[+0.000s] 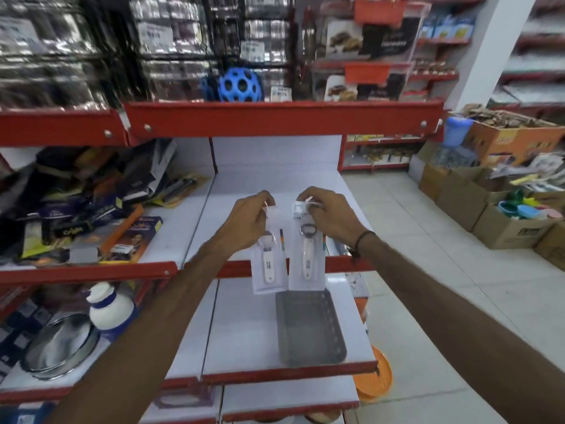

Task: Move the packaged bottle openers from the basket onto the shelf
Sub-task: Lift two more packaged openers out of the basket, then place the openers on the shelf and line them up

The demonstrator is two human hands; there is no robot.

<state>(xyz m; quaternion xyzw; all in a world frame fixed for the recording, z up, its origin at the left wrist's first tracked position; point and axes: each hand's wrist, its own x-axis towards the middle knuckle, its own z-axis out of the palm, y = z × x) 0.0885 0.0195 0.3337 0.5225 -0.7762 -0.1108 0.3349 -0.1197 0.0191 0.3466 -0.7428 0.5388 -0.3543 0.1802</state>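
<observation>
My left hand pinches the top of one packaged bottle opener, a white-handled opener in a clear pack. In my right hand hangs a second packaged bottle opener, held by its top edge beside the first. Both packs dangle in front of the red edge of the middle white shelf. Below them, on the lower white shelf, sits the grey plastic basket; I see nothing inside it.
Boxed goods and dark packets crowd the left part of the middle shelf. A white-and-blue jar and steel bowls stand lower left. Cardboard boxes line the tiled aisle at right. A blue ball sits on the upper shelf.
</observation>
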